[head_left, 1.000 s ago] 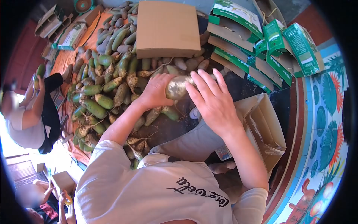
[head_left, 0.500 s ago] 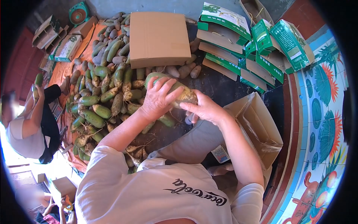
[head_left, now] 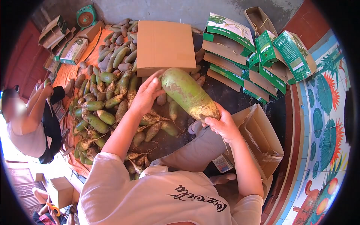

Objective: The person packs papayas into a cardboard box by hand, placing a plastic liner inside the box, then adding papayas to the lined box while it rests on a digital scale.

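Observation:
A large green radish [head_left: 187, 92] with brown soil patches and a yellowish lower end is held slantwise in front of me. My right hand [head_left: 225, 125] grips the lower end, thumb on top. At the upper end, my left hand [head_left: 147, 93] curls against the tip; some of its fingertips are hidden. Beneath and to the left spreads a big pile of green radishes [head_left: 98, 120], many with soil and thin roots on them. Close to my right forearm stands an open cardboard box [head_left: 258, 146].
A closed cardboard box [head_left: 167, 47] rests on the pile's far side. Green-and-white cartons [head_left: 228, 41] are stacked at the back right. On the left sits another person [head_left: 30, 127] holding a radish; a further person's hands [head_left: 54, 210] show at lower left.
The radish has been turned so its green length shows. My left hand has shifted from over its top to its upper end, while my right hand keeps the lower end.

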Demonstrator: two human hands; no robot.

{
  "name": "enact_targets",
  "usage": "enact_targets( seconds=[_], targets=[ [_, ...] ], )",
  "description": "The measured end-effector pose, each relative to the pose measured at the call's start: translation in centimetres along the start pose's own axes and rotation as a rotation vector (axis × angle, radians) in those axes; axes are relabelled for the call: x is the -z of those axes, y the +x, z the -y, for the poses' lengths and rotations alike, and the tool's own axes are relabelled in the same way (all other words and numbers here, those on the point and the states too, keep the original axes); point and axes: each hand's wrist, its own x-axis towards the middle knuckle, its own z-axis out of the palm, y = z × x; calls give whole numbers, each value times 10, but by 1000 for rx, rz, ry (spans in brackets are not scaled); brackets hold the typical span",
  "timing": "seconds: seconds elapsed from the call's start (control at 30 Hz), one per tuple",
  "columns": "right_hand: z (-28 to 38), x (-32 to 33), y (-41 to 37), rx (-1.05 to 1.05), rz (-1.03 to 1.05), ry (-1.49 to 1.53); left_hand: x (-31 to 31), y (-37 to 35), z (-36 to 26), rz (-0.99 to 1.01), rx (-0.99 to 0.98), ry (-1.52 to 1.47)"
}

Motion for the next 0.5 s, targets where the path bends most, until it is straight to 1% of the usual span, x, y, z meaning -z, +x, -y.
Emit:
enact_targets(
  seconds=[0.07, 0.17, 0.27, 0.37, 0.47, 0.5],
  targets=[
    [-1, 3, -7, -22, -1, 14, -15, 4, -2, 75, 16, -44],
    [0, 8, -17, -41, -12, 60, -26, 13, -1, -18, 38, -121],
    [3, 12, -24, -13, -31, 95, -49, 16, -10, 5, -86, -37],
    [2, 19, -30, 15, -64, 91, -42, 28, -7, 35, -99, 168],
    [6, 32, -40, 2, -35, 97, -47, 35, -6, 121, -163, 200],
    [7, 35, -43, -10, -15, 102, -50, 37, -5, 113, -176, 256]
  ],
)
